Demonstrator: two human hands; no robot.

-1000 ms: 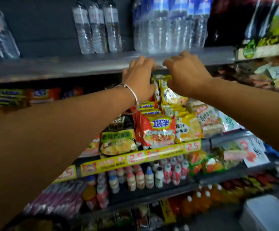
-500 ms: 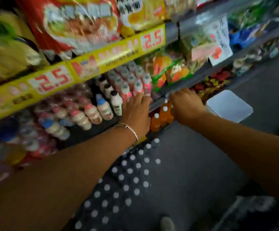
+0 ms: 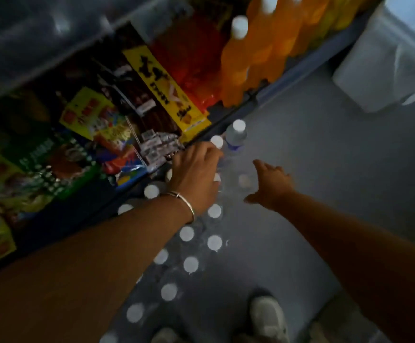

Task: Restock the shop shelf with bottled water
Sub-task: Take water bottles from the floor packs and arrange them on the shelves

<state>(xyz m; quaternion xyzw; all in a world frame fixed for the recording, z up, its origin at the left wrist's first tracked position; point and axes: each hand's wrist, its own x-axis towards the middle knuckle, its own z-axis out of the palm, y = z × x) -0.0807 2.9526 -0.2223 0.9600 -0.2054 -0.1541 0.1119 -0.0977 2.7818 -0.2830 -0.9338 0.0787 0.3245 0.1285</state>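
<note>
Bare arms, silver bangle, white sneaker

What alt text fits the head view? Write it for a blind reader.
Two bare hands reach down toward clear plastic water bottles with white caps standing on the grey floor; the left hand touches them, the right hand hovers open. Orange drink bottles fill the lowest shelf.

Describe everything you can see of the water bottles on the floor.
The water bottles stand upright in a tight cluster on the grey floor along the base of the shelf. Seen from above, they show round white caps over clear plastic; one at the far end bears a blue label. The left hand rests on the far ones, its grip hidden; the right hand hovers open, apart.
</note>
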